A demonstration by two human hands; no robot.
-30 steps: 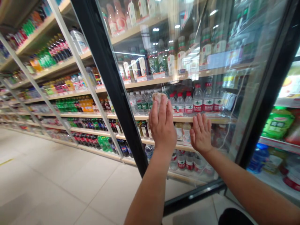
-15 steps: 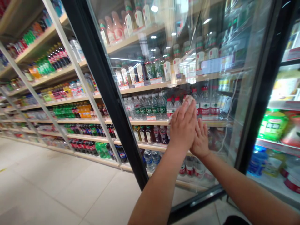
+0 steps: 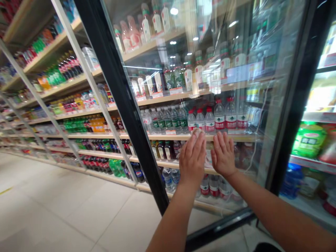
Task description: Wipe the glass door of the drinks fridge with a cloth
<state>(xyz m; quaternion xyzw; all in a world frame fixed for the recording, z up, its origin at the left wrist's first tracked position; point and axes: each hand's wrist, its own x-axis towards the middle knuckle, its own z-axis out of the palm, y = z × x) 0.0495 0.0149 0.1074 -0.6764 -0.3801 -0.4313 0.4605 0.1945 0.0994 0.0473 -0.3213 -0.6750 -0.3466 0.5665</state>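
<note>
An open glass cooler door (image 3: 236,52) with a black frame (image 3: 123,94) stands in front of me. My left hand (image 3: 192,157) lies flat against the glass, fingers together, and presses a small pale cloth (image 3: 197,132) that peeks out past the fingertips. Just to its right, my right hand (image 3: 223,154) rests open on the same pane with its fingers spread and nothing in it. The two hands nearly touch. Through the glass I see rows of water bottles (image 3: 223,117) with red caps and labels.
Long wooden shelves (image 3: 78,112) full of soft-drink bottles run off to the left behind glass. On the right, the open cooler interior (image 3: 309,140) holds green and blue bottles. A light tiled floor (image 3: 65,210) stretches out at the lower left.
My left hand with the cloth slid right across the glass toward the right hand, then came down and back a little to the left. The right hand stayed pressed on the pane.
</note>
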